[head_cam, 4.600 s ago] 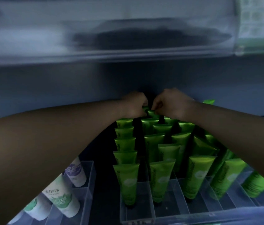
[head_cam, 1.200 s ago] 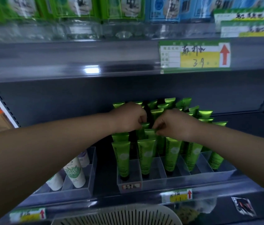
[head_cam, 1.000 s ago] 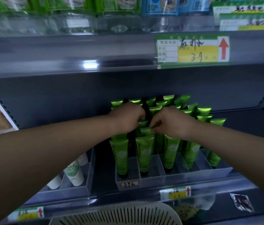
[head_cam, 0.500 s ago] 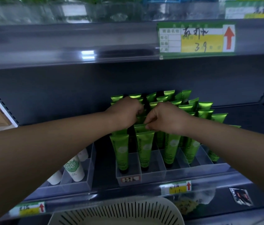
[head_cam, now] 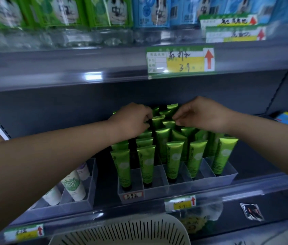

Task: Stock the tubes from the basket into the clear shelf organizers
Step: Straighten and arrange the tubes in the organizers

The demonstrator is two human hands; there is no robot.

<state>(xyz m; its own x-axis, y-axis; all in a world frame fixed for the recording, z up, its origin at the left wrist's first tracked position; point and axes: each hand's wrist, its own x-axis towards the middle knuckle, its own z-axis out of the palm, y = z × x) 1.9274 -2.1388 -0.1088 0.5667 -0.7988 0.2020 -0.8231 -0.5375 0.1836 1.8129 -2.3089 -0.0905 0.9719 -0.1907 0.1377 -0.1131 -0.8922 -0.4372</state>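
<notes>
I am spreading my left grip (head_cam: 132, 122) and right grip (head_cam: 203, 115) apart, each pinching back-row tubes (head_cam: 158, 119) at 12 o'clock; the organizer (head_cam: 184, 190) is filling up.

Dark grey back panel (head_cam: 51, 110), plain. Upper shelf (head_cam: 33, 68) carries green cartons (head_cam: 51, 11) and blue cartons (head_cam: 157, 11). A handwritten price label (head_cam: 180, 60) with a red arrow sits on its front edge, beside a light reflection (head_cam: 93, 77). A smaller price label (head_cam: 180, 204) sits on the lower shelf edge.
</notes>
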